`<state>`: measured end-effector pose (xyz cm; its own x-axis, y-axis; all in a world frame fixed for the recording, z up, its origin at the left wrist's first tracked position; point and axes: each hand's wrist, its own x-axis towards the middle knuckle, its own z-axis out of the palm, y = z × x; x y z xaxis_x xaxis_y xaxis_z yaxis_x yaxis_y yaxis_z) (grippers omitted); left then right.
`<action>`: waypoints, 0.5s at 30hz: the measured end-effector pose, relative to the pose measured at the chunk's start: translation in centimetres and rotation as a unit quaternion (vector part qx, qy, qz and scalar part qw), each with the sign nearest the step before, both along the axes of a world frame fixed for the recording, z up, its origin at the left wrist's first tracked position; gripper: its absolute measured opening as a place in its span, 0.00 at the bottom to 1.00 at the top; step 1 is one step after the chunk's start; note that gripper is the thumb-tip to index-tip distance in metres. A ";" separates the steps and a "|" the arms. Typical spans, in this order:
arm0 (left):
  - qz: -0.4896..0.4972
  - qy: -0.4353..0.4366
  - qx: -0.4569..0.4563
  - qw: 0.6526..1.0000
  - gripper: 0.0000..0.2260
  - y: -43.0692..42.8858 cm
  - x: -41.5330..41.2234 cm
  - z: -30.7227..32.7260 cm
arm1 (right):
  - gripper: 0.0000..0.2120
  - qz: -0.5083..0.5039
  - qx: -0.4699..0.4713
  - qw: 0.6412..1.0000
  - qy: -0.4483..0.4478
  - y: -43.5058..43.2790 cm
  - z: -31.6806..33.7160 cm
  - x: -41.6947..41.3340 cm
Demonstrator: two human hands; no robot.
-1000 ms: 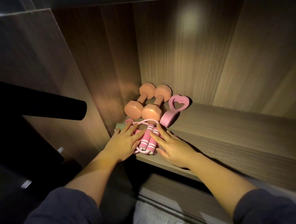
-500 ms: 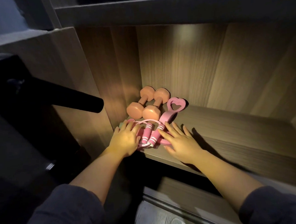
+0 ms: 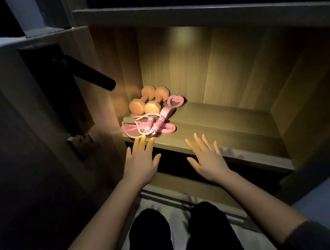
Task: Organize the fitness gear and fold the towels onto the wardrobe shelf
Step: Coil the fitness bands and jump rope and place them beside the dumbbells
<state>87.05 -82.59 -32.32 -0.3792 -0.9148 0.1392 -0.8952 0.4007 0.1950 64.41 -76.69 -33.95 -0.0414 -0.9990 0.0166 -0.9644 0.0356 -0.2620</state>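
Note:
Two orange dumbbells (image 3: 147,103) lie side by side in the back left corner of the wooden wardrobe shelf (image 3: 237,124). A pink heart-shaped grip ring (image 3: 175,101) sits to their right. In front lies a pink jump rope (image 3: 150,124) with striped handles, coiled beside a pink band. My left hand (image 3: 141,161) hovers at the shelf's front edge, fingers straight, just short of the rope. My right hand (image 3: 206,158) is spread flat above the front edge, further right. Both hands hold nothing.
A dark door with a black lever handle (image 3: 93,77) stands open at the left, close to the shelf's side wall. Another shelf board (image 3: 192,13) runs overhead. My dark-trousered legs (image 3: 178,234) are below, over a pale floor.
Both hands have drawn back from the jump rope to the shelf's front edge and let go of it. The view has pulled back and lowered.

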 end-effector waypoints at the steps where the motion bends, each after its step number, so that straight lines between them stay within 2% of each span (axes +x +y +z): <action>1: -0.002 0.001 0.012 1.000 0.27 1.0 -0.1 -0.5 | 0.29 -0.006 0.004 1.000 -0.004 1.0 -0.3 -0.1; 5: -0.011 0.013 0.062 0.998 0.27 3.4 -1.1 -2.1 | 0.29 -0.027 0.016 0.999 -0.020 2.9 -1.9 -0.9; 8: -0.019 0.001 0.053 0.998 0.26 2.2 -2.5 -1.6 | 0.30 -0.031 0.036 0.998 -0.031 1.6 -2.3 -1.4; 11: -0.039 -0.001 0.063 0.997 0.27 0.0 -4.4 0.7 | 0.31 -0.051 0.056 0.995 -0.062 -0.9 -0.9 -2.0; 15: -0.081 0.013 0.099 0.992 0.28 -1.0 -6.6 6.5 | 0.31 -0.055 0.086 0.992 -0.069 -2.2 4.4 -3.6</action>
